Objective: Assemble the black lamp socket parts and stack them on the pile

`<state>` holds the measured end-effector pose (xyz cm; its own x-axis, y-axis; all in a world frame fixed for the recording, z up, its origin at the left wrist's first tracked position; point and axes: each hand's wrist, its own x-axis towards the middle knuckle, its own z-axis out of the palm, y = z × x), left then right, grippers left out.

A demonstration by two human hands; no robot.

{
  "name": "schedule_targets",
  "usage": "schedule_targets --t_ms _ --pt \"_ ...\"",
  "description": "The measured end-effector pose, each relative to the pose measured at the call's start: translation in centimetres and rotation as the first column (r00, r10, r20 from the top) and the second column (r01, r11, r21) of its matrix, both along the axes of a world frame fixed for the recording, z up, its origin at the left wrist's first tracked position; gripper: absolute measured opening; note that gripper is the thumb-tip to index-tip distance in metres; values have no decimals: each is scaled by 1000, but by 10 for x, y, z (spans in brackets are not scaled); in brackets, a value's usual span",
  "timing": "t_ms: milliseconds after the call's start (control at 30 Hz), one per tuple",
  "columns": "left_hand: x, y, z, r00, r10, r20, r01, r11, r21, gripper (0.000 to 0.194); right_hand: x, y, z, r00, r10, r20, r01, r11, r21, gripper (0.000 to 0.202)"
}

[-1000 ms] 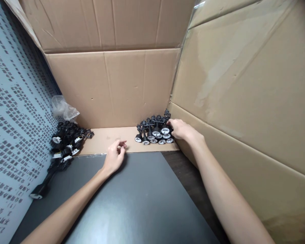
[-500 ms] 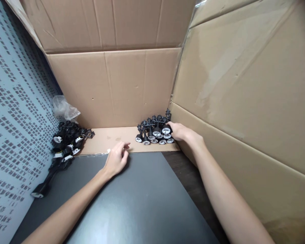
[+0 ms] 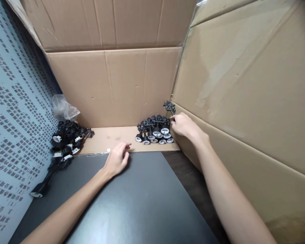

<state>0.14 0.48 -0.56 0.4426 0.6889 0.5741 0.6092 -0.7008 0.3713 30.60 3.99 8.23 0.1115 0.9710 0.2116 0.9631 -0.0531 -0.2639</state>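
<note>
My right hand (image 3: 184, 126) is closed round a black miniature lamp post. The branched lantern head of this lamp post (image 3: 169, 106) sticks up above my fingers, against the cardboard corner; its lower part is hidden by the hand. Just left of and below that hand lies a stacked pile of similar black lamp posts (image 3: 149, 132), their round bases with white undersides facing me. My left hand (image 3: 117, 158) rests at the far edge of the dark grey board (image 3: 142, 200), fingers loosely curled, thumb apart, with nothing visible in it.
At the left lies a jumbled heap of black lamp posts (image 3: 66, 139), beside a clear plastic bag (image 3: 64, 107). Cardboard walls (image 3: 122, 88) stand at the back and right (image 3: 244, 84). A printed light-blue sheet (image 3: 12, 112) rises on the left.
My right hand has lifted a lamp post up and slightly right, off the right end of the pile. The left hand has hardly moved.
</note>
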Motion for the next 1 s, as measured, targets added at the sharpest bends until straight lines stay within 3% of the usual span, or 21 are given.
schedule_targets --t_ms 67,167,267,333,467,600,767,867,1000 --pt "0 0 0 1000 -1 2 1 1000 -5 30 -6 -7 11 999 -38 -5 38 996 84 37" --pt "0 -2 0 1000 -1 26 1 1000 1 30 -20 -18 30 999 4 -51 4 989 150 39" --pt "4 -5 0 997 -14 76 12 1000 26 34 -41 -29 45 969 187 -159 -163 975 154 38" --pt "8 -9 2 991 -33 127 29 999 36 47 -58 -35 49 924 306 -231 -277 949 150 36" --pt "19 -14 16 959 -45 280 70 994 -80 72 -89 -42 41 838 480 -260 -482 874 62 39" --pt "24 -15 33 921 -38 388 146 956 -253 53 -106 -39 24 776 570 -271 -598 801 -25 35" --pt "21 -12 37 893 -38 449 180 943 -279 41 -110 -39 22 654 624 -427 -705 708 -45 27" --pt "20 -6 32 861 8 508 172 936 -307 37 -100 -38 28 681 594 -429 -674 737 -51 40" --pt "18 2 27 818 96 567 117 938 -327 42 -73 -29 27 852 484 -201 -489 872 24 65"
